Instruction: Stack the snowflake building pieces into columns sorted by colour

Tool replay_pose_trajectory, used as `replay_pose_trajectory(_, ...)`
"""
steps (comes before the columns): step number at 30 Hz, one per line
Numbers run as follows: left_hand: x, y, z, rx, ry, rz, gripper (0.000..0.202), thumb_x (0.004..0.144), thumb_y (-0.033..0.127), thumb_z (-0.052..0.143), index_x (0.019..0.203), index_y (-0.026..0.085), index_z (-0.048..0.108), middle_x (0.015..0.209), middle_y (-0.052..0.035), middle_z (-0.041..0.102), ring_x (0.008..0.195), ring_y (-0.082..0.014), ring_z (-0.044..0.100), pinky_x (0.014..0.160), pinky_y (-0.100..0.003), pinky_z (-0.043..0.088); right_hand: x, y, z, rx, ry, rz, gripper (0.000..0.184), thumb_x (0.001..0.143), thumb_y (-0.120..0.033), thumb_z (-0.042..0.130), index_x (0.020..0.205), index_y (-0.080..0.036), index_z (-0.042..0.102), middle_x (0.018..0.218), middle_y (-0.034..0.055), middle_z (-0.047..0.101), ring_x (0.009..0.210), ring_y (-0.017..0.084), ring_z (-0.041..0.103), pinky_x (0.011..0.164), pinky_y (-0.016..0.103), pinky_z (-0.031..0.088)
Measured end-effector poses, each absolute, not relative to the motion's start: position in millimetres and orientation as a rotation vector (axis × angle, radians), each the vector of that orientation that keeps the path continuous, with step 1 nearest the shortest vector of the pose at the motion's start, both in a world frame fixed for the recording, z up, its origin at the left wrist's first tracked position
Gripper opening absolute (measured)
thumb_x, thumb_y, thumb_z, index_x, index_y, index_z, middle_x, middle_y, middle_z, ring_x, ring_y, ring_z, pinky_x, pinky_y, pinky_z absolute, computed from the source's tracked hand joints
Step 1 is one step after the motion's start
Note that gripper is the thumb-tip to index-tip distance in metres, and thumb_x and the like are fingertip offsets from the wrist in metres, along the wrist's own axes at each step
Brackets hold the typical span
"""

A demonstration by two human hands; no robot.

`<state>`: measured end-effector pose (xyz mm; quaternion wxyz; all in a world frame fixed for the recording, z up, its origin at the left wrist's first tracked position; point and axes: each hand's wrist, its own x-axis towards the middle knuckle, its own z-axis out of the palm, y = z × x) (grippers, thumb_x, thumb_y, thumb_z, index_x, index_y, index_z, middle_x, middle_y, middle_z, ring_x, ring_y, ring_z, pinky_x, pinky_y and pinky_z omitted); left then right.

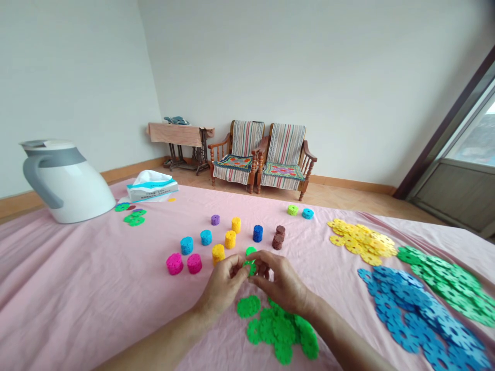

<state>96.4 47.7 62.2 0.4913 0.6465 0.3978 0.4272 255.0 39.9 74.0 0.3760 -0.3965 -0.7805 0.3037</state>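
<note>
Between my two hands is a green notched plastic disc (250, 268), possibly more than one. My left hand (226, 278) pinches its left side with thumb and fingers. On the right side, the curled fingers of my right hand (280, 278) close on it too, partly hiding it. Just beyond the fingertips another green piece (251, 251) shows on the cloth. Below my hands lies a loose pile of green discs (282, 330). A yellow stack of discs (218, 253) stands close to my left hand, and brown stacks (277, 241) stand past my right hand.
Pink cloth (127, 309) covers the table. Magenta stacks (175, 264), light blue stacks (186, 246) and a dark blue stack (258, 233) stand ahead. Spread piles of yellow (363, 242), blue (417, 314) and green discs (452, 283) lie right. A white jug (73, 185) and tissue pack (152, 188) are left.
</note>
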Motion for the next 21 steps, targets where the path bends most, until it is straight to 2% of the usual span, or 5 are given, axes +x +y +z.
replay_pose_trajectory(5, 95.3, 47.8, 57.9, 1.593, 1.051, 1.065, 0.025, 0.084, 0.036, 0.050, 0.074, 0.014, 0.055, 0.067, 0.0005, 0.054, 0.065, -0.0135, 0.051, 0.058, -0.022, 0.038, 257.3, 45.1, 71.1, -1.091, -1.946, 0.753, 0.027, 0.074, -0.015, 0.060, 0.101, -0.018, 0.057, 0.072, -0.0026, 0.056, 0.062, 0.009, 0.051, 0.057, 0.020, 0.042)
replay_pose_trajectory(9, 95.0, 46.8, 57.7, 1.622, 1.179, 1.165, 0.021, 0.082, 0.032, 0.050, 0.069, 0.017, 0.050, 0.063, 0.0029, 0.051, 0.060, -0.0123, 0.049, 0.056, -0.022, 0.037, 268.4, 59.0, 63.8, -1.311, -1.734, 0.630, 0.024, 0.074, -0.019, 0.060, 0.097, -0.017, 0.057, 0.065, -0.0038, 0.053, 0.056, 0.009, 0.049, 0.053, 0.021, 0.039)
replay_pose_trajectory(14, 94.1, 47.9, 51.9, 1.655, 1.241, 1.195, 0.003, 0.076, 0.018, 0.046, 0.076, 0.018, 0.050, 0.069, 0.0024, 0.054, 0.061, -0.0131, 0.053, 0.058, -0.023, 0.041, 266.7, 69.4, 58.8, -1.419, -1.674, 0.560, 0.018, 0.070, -0.021, 0.062, 0.087, -0.017, 0.059, 0.078, -0.0001, 0.058, 0.053, 0.008, 0.049, 0.053, 0.023, 0.040)
replay_pose_trajectory(17, 93.8, 48.2, 48.4, 1.648, 1.250, 1.217, 0.016, 0.068, 0.009, 0.043, 0.079, 0.019, 0.048, 0.075, 0.0016, 0.055, 0.063, -0.0132, 0.055, 0.060, -0.024, 0.043, 255.2, 73.7, 59.3, -1.434, -1.698, 0.551, 0.019, 0.067, -0.019, 0.064, 0.086, -0.016, 0.060, 0.083, 0.0012, 0.058, 0.054, 0.009, 0.050, 0.056, 0.024, 0.043)
replay_pose_trajectory(21, 94.3, 47.3, 47.7, 1.645, 1.248, 1.235, 0.021, 0.066, 0.007, 0.043, 0.081, 0.019, 0.048, 0.079, 0.0007, 0.056, 0.066, -0.0134, 0.056, 0.061, -0.025, 0.044, 243.4, 83.3, 56.1, -1.460, -1.712, 0.553, 0.021, 0.065, -0.018, 0.066, 0.085, -0.017, 0.061, 0.085, 0.0020, 0.057, 0.053, 0.009, 0.050, 0.059, 0.026, 0.044)
